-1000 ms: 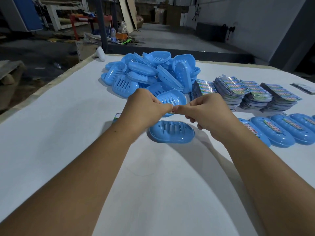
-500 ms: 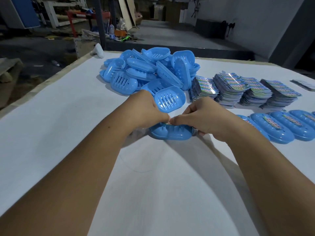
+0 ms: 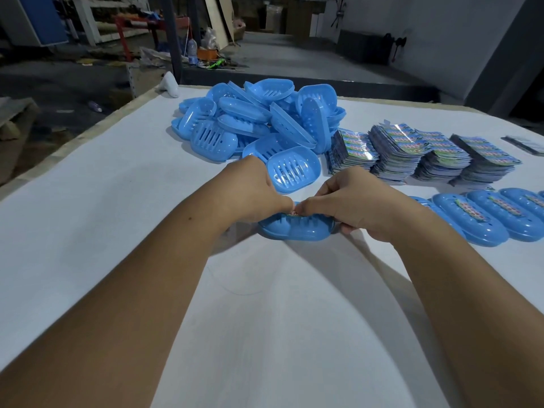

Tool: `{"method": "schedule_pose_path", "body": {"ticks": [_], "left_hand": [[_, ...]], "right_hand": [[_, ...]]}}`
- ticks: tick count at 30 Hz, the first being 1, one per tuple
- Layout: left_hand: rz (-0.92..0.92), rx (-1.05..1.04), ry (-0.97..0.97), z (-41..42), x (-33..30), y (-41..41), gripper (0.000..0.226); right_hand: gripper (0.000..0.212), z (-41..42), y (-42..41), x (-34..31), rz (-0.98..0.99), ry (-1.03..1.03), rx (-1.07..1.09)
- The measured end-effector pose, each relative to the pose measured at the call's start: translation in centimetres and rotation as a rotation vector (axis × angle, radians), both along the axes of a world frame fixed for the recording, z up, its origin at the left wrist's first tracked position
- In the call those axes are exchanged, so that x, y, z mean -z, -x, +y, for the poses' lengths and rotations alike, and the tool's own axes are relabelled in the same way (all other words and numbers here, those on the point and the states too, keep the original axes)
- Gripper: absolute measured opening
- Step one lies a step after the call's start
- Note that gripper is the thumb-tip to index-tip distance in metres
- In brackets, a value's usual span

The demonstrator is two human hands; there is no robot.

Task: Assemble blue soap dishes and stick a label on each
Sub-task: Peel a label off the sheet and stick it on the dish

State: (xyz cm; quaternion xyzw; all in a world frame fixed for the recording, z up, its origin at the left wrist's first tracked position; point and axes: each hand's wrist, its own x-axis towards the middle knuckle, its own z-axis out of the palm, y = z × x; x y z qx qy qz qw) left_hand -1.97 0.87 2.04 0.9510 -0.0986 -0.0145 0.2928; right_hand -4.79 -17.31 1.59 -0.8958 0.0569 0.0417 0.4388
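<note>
A blue soap dish lies on the white table in front of me. My left hand and my right hand meet thumb to thumb over its top. Between the thumbs a colourful label shows, pressed down onto the dish; most of the label is hidden by my fingers. A loose slotted blue tray lies just behind my hands. Further back is a heap of blue dish parts.
Stacks of printed labels stand at the back right. A row of labelled blue soap dishes lies at the right edge. The table's left edge drops to a cluttered workshop floor.
My hands came down from above the dish with the label pinched between them; they now sit on the dish with the label against its top.
</note>
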Motion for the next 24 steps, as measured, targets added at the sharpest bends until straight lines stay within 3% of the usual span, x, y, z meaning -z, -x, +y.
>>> {"method": "schedule_pose_path", "body": {"ticks": [5, 11, 20, 24], "left_hand": [[-0.018, -0.009, -0.031, -0.2, 0.0, 0.1, 0.040], [-0.008, -0.010, -0.060, -0.1, -0.2, 0.3, 0.041], [0.084, 0.019, 0.052, 0.5, -0.3, -0.2, 0.040], [0.082, -0.028, 0.195, 0.9, -0.6, -0.6, 0.029]], "right_hand": [[0.041, 0.0, -0.1, 0.1, -0.011, 0.014, 0.005], [0.058, -0.1, 0.0, 0.2, -0.011, 0.081, -0.010], [0.046, -0.9, 0.1, 0.3, 0.031, -0.041, -0.045], [0.034, -1.7, 0.1, 0.2, -0.167, -0.075, -0.069]]}}
